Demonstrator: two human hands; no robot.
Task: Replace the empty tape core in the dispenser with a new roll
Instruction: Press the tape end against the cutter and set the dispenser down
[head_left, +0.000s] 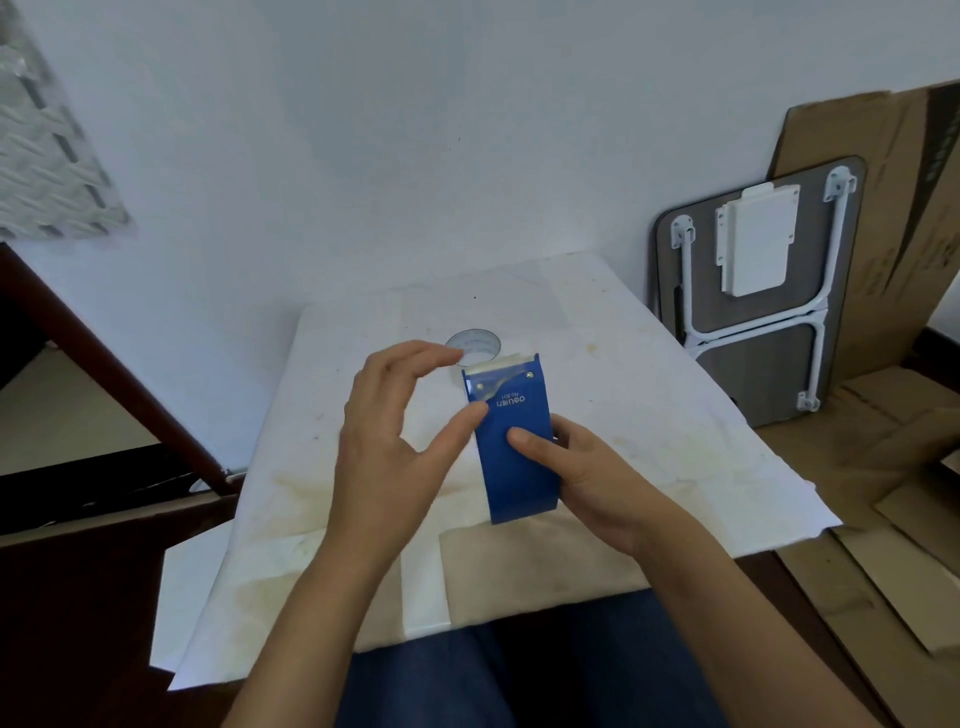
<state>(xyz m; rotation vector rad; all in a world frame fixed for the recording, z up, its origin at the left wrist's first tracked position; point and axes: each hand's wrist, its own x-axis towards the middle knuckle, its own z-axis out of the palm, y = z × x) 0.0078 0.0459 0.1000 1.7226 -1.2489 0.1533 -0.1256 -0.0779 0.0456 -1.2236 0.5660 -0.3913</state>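
A blue tape dispenser (514, 441) is held above the table, its white-lettered flat side facing me and its cutter end pointing away. My right hand (576, 473) grips it from the right, thumb across the blue face. My left hand (395, 436) is beside its left edge, thumb tip touching the edge and fingers spread above. A clear tape roll (474, 347) lies flat on the table behind the dispenser, partly hidden by it and by my left fingers. Whatever sits inside the dispenser is hidden.
The small table carries a stained white cover (649, 415). A folded grey table with white legs (758, 296) leans on the wall at right, with cardboard sheets (883, 467) behind and below it. Dark wooden furniture (104, 364) stands at left.
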